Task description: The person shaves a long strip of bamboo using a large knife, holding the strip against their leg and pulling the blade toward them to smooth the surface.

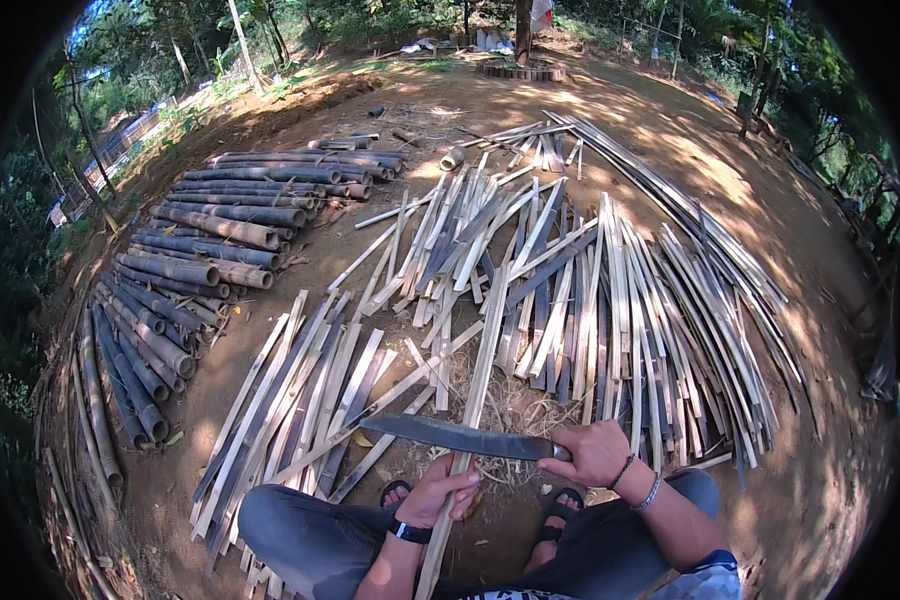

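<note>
So, right hand [595, 455] clutches the knife [450, 436], left hand [432, 500] grips the bamboo strip [480, 385] just below it; I'd shave away from that left hand.

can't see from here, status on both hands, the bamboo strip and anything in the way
Right hand gripping machete. Left hand around bamboo strip. Machete crossing over strip. Curled shavings scattered beyond machete.

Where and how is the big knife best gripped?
Probably by its handle, from the right, as the right hand does, with fingers wrapped around it. The knife lies sideways, its long blade pointing left past the strip in the left hand, so coming from the right keeps fingers off the blade.
</note>
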### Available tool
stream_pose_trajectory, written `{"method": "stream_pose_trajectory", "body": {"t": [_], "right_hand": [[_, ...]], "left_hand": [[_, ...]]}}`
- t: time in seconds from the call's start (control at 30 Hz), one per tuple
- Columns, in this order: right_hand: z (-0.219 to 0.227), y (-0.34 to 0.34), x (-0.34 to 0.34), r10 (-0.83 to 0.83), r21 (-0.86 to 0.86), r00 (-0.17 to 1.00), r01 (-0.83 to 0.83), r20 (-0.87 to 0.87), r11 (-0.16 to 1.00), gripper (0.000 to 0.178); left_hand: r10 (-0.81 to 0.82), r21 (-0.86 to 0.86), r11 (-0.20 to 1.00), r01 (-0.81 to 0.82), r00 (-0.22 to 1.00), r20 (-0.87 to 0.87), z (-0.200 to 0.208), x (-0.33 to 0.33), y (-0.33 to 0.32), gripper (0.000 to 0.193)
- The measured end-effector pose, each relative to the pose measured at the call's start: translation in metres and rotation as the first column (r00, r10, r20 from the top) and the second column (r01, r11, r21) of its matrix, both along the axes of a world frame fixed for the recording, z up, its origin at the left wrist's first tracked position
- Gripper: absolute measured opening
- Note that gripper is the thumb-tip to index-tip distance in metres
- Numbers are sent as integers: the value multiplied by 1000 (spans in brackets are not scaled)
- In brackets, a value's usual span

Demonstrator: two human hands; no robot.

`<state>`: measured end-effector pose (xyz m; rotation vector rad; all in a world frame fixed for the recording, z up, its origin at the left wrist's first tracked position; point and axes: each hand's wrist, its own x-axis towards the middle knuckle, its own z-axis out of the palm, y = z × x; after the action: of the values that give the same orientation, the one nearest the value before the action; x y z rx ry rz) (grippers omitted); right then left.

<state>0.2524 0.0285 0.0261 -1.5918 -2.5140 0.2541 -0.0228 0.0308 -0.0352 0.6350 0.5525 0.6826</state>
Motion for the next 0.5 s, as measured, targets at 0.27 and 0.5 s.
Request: {"method": "stream_pose_trajectory", "body": {"t": [0.27,0.5], "right_hand": [[-6,0,-4,-28,-8,999,28,-33,1000,47],[-8,6,-4,-136,-1,985,137,-104,991,50]], "left_hand": [[11,13,1000,-10,1000,-24,9,3,3,17],[20,41,999,-17,998,-62,12,6,4,17]]}}
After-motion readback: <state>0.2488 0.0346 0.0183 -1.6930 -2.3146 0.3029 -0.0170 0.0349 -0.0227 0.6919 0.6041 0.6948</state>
